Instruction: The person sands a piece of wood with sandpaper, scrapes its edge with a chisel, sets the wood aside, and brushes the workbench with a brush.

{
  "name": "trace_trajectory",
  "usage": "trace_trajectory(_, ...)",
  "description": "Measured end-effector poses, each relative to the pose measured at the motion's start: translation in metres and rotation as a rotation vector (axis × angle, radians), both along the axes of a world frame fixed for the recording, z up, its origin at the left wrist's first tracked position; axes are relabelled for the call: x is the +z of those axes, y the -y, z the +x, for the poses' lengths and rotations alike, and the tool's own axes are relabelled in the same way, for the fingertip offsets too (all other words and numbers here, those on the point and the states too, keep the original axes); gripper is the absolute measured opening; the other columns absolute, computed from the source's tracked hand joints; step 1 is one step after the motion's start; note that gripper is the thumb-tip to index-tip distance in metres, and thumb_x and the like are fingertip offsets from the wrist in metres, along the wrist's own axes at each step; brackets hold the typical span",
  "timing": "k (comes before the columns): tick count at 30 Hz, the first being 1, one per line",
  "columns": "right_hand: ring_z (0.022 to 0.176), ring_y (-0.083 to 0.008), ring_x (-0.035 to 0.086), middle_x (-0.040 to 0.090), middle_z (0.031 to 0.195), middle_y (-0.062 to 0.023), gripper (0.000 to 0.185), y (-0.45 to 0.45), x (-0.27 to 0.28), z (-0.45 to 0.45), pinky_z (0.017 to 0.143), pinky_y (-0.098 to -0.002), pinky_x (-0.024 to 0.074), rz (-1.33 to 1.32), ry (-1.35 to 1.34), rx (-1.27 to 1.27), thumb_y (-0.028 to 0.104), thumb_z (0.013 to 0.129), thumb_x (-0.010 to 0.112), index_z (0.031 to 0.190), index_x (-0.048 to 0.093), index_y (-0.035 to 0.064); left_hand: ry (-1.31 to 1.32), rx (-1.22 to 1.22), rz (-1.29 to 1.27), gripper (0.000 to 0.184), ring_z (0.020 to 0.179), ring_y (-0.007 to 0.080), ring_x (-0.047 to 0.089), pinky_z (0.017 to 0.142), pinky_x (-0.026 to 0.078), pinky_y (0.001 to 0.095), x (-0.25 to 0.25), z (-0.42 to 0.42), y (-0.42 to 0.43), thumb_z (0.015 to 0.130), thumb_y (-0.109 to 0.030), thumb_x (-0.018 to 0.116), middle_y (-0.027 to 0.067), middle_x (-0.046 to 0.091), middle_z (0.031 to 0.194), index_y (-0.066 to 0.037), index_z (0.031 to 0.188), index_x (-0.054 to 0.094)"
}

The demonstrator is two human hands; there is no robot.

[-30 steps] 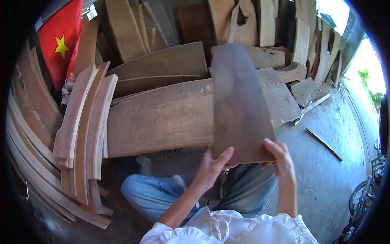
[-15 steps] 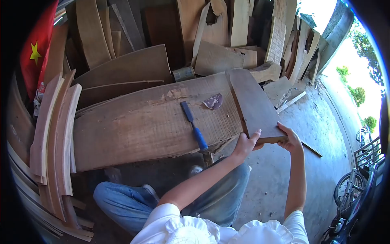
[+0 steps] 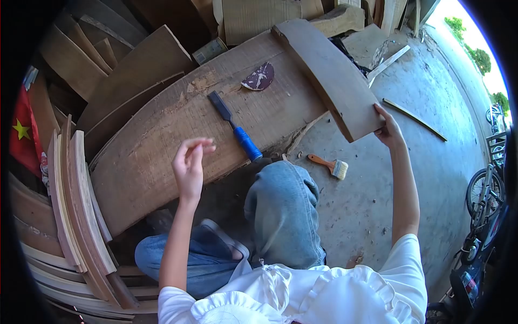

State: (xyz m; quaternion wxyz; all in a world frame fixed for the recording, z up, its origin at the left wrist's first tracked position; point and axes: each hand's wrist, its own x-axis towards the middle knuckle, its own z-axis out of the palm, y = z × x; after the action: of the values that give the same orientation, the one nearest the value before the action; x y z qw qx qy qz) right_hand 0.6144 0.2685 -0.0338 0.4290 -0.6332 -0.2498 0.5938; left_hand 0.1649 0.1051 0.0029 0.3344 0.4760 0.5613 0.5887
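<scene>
My right hand (image 3: pixel 389 128) grips the near right end of a smooth brown board (image 3: pixel 337 81), which lies across the right end of a large wooden plank (image 3: pixel 162 140). Raised over the plank's near side, my left hand (image 3: pixel 190 164) holds nothing, its fingers apart and slightly bent. A chisel with a blue handle (image 3: pixel 246 142) rests on the plank between my hands, blade pointing up and left. Beyond it lies a dark red half-round piece (image 3: pixel 259 77) with pale marks.
A brush (image 3: pixel 330 165) and a thin wood strip (image 3: pixel 415 120) lie on the floor at right. Curved boards (image 3: pixel 81 200) are stacked at left beside a red flag (image 3: pixel 24 127). More boards lean at the back. A bicycle (image 3: pixel 484 197) stands at far right.
My left hand has let go of the board and moved left over the plank. My right hand still grips the board, now resting on the plank's end. The view has tilted down, showing the brush.
</scene>
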Motion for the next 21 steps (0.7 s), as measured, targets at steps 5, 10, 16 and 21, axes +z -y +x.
trace_trajectory(5, 0.063, -0.0102, 0.047, 0.054, 0.080, -0.0033, 0.047, 0.006, -0.034, 0.014, 0.046, -0.0191, 0.0368, 0.154, -0.362, -0.174, 0.052, 0.086, 0.055, 0.097, 0.057, 0.0062, -0.025, 0.118, 0.054, 0.012, 0.079, 0.0194, 0.065, 0.077, 0.050, 0.0292, -0.033, 0.011, 0.067, 0.092, -0.005, 0.047, 0.0139, 0.064, 0.095, 0.001, 0.092, 0.057)
trace_trajectory(10, 0.060, -0.0150, 0.052, 0.057, 0.075, -0.0069, 0.032, 0.050, -0.160, -0.003, 0.060, -0.0263, 0.0474, 0.252, -0.171, -0.110, 0.037, 0.094, 0.047, 0.090, 0.055, 0.0056, -0.062, 0.205, -0.160, 0.016, 0.083, 0.0178, 0.065, 0.073, 0.049, 0.0253, -0.055, 0.011, 0.103, 0.092, -0.002, 0.043, 0.0119, 0.064, 0.099, 0.001, 0.099, 0.057)
trace_trajectory(16, 0.106, -0.0369, 0.053, 0.050, 0.117, -0.0212, 0.039, 0.074, -0.261, -0.044, 0.085, -0.0445, 0.0475, 0.195, 1.181, 0.951, 0.018, 0.077, 0.066, 0.114, 0.057, 0.0100, -0.288, 0.069, -0.313, 0.027, 0.082, 0.0233, 0.065, 0.064, 0.051, 0.0326, -0.006, 0.009, 0.032, 0.089, -0.007, 0.047, 0.0149, 0.063, 0.101, -0.004, 0.115, 0.050)
trace_trajectory(21, 0.104, -0.0350, 0.049, 0.045, 0.109, -0.0179, 0.036, 0.088, -0.268, -0.075, 0.078, -0.0408, 0.0504, 0.207, 1.474, 1.129, 0.012, 0.073, 0.067, 0.105, 0.052, 0.0007, -0.839, -0.290, -0.689, 0.061, 0.072, 0.0300, 0.066, 0.063, 0.052, 0.0376, 0.007, 0.044, -0.042, 0.074, -0.057, 0.060, 0.0186, 0.066, 0.072, 0.003, 0.070, 0.067)
